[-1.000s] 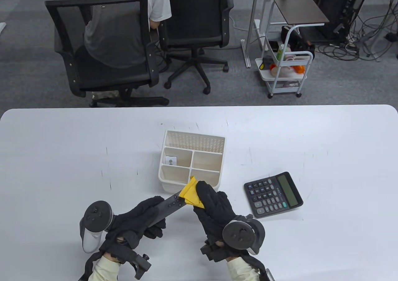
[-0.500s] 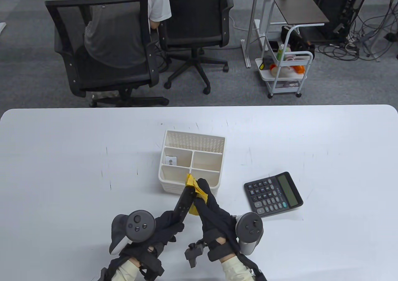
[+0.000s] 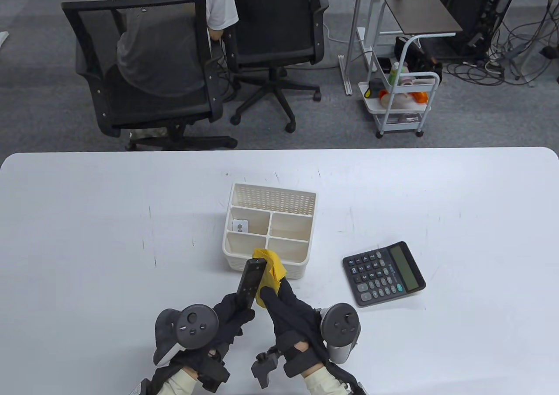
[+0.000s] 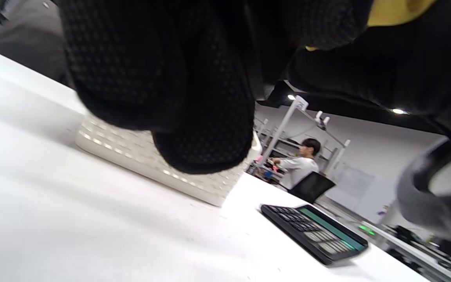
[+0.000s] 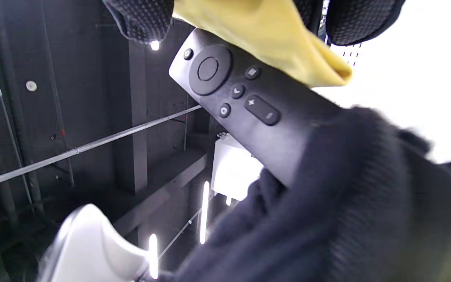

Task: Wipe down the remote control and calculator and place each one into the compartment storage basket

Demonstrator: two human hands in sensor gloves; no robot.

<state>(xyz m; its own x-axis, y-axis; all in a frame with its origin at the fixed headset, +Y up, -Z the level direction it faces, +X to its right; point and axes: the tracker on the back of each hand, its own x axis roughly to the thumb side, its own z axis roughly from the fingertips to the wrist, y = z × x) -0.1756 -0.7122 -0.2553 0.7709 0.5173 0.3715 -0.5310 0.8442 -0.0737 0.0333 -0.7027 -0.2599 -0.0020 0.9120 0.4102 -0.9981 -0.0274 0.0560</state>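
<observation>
The remote control is a slim black bar held above the near middle of the white counter, its long axis running near to far with a slight lean to the right, the far end pointing at the near wall of the compartment storage basket. In the right wrist view its button face shows plainly: a small power button at the tip, a round ring pad below it, then a few small round keys and one oblong rocker. The left hand grips the near end of the remote, fingers curled round its body. The right hand pinches a yellow cloth against the remote's far right side; in the right wrist view the cloth drapes over the upper edge of the remote between two gloved fingertips. The two hands sit close together, almost side by side, each with a tracker on its back. The basket is cream-coloured, with a perforated far wall and four open cells in front of it; a small white item with dark dots lies in the far left cell, too small to make out. The calculator lies flat on the counter to the right of the basket, well apart from both hands, black with grey keys and a greenish display along its right end, turned at a slant so its long axis runs from near left to far right. Beyond the counter's far edge stand two black office chairs, one with a person seated in it, back turned.
</observation>
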